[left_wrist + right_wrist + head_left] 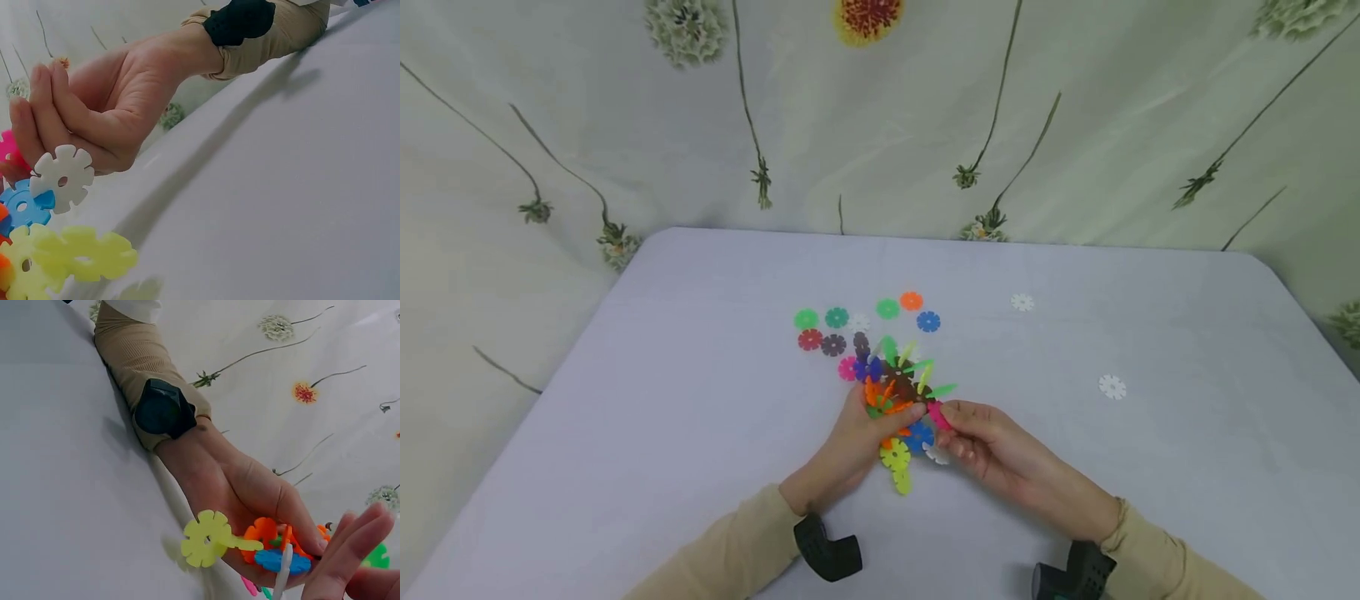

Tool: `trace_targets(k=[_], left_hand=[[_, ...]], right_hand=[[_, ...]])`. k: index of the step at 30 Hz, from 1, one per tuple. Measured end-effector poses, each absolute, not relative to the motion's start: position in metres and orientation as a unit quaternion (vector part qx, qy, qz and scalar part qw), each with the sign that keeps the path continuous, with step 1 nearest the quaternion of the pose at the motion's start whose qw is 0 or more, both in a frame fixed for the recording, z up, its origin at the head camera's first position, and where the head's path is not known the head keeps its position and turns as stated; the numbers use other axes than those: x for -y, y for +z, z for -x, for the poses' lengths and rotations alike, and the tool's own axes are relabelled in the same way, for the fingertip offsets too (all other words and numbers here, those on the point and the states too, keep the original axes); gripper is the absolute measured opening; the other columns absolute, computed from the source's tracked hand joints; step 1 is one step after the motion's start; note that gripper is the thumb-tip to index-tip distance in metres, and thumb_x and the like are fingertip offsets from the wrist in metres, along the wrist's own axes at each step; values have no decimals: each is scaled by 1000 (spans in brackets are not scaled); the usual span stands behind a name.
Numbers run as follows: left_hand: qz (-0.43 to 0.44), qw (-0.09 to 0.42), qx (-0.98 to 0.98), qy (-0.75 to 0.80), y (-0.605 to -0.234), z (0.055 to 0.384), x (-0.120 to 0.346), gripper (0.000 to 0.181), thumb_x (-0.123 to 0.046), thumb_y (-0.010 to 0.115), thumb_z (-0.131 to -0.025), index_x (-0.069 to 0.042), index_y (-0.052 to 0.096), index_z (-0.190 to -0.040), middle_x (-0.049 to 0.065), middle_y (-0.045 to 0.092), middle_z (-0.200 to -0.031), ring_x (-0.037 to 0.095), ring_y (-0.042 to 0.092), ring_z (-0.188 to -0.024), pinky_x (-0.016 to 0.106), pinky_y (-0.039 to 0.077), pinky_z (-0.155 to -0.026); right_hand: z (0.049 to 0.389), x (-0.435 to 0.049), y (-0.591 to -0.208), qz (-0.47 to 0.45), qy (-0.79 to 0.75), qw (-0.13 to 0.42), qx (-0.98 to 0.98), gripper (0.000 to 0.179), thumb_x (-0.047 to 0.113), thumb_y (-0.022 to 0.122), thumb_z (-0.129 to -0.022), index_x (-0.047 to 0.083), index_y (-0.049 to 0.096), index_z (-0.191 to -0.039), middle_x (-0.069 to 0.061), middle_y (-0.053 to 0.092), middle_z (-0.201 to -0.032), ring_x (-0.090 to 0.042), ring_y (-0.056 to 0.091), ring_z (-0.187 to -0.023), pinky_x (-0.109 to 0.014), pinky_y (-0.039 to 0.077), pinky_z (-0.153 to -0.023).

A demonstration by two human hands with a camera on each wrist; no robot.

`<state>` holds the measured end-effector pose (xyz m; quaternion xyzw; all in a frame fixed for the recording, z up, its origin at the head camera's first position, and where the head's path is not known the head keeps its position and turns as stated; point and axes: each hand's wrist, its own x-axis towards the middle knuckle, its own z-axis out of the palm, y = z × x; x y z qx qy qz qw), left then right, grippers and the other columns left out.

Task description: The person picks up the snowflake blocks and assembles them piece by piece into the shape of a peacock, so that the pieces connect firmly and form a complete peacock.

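Observation:
A cluster of interlocked plastic snowflake discs, in orange, brown, green, blue and other colours, is held over the table by my left hand. The thumb lies across the orange pieces. At the cluster's right side, my right hand pinches a pink snowflake disc between thumb and fingers, right by the left thumb tip. Two joined yellow discs stick out at the near end. A blue disc with a white disc slotted into it sits beside them. The cluster's underside is hidden.
Loose discs lie on the table just beyond the cluster, among them a red disc, an orange disc and a blue disc. Farther right lie two white discs, one nearer. A flower-print cloth hangs behind the table.

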<state>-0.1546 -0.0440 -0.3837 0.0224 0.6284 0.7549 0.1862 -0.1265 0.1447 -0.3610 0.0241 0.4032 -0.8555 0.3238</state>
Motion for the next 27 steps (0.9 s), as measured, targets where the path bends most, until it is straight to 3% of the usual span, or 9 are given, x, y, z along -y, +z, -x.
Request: trace_targets(k=[5,11,22,27], left_hand=[[-27,194,-570,798,-386,154,44,64,-4,71,-83,-3,31,-133,14,47,-131,24,49,-117,31,43,-94],[-42,197,-556,807,-385,155,44,64,-1,69,-83,-4,31,-134,14,47,-131,25,48,-118,32,42,-95],[-40,196,-589,783,-383,152,43,68,-6,73,-82,-4,30,-135,14,46,-131,25,45,-119,30,41,-96],[-59,196,-622,755,-383,151,44,67,-10,74,-81,-5,33,-133,12,47,-128,24,45,-117,30,42,-95]], right_hand=[[130,-150,-360,32,-840,344,-419,18,12,45,-100,3,58,-92,0,64,-72,-4,54,-57,-10,43,-52],[130,-150,-359,23,-826,342,-448,12,12,47,-99,0,50,-99,-1,63,-73,-4,54,-57,-10,42,-52],[119,-141,-356,-21,-848,307,-432,16,13,43,-100,4,50,-88,-1,63,-69,-3,52,-55,-10,43,-53],[118,-141,-355,-24,-850,302,-431,18,7,42,-98,5,53,-84,0,61,-65,-3,44,-48,-8,36,-47]])
